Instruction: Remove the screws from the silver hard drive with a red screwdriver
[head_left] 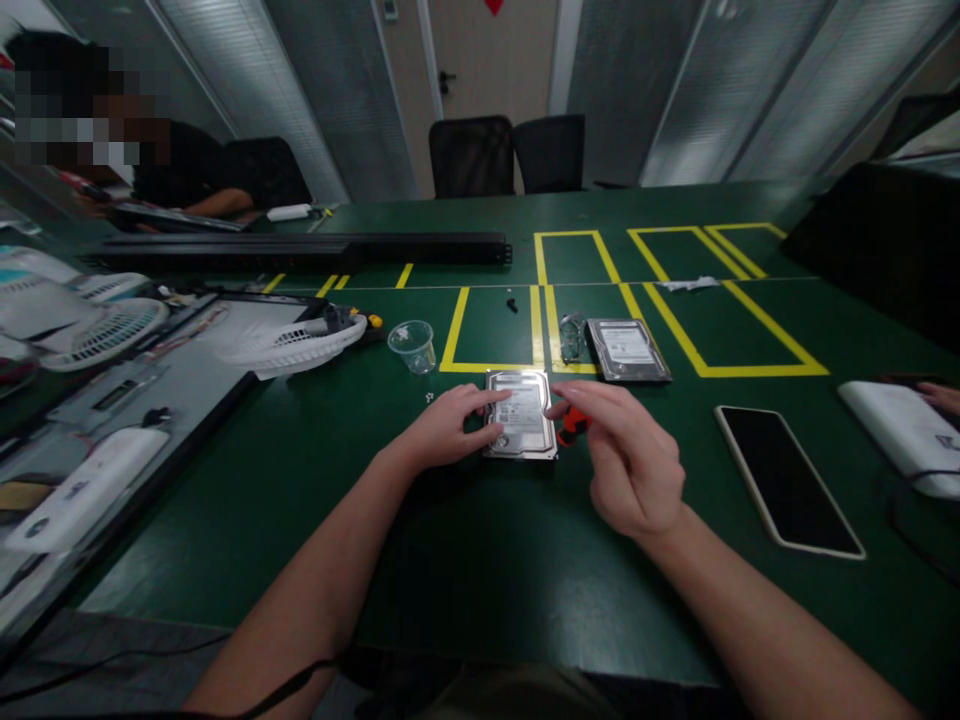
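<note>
A silver hard drive (523, 420) with a white label lies on the green table in front of me. My left hand (459, 425) rests at its left side, fingers stretched out onto the label. Near the drive's right edge is my right hand (634, 455), its forefinger reaching toward that edge and its other fingers curled. From under those fingers an orange-and-black tool handle (574, 424) sticks out, and the rest of the tool is hidden by the hand. Beyond, a second hard drive (627, 348) lies beside a small clear plastic item (572, 338).
A clear plastic cup (412, 347) stands beyond my left hand. To the right lie a phone (787, 480) and a white device (904, 437). At left are a large panel (187, 400) and white baskets (300, 342). A person (195, 160) sits far left; another hand (941, 398) shows far right.
</note>
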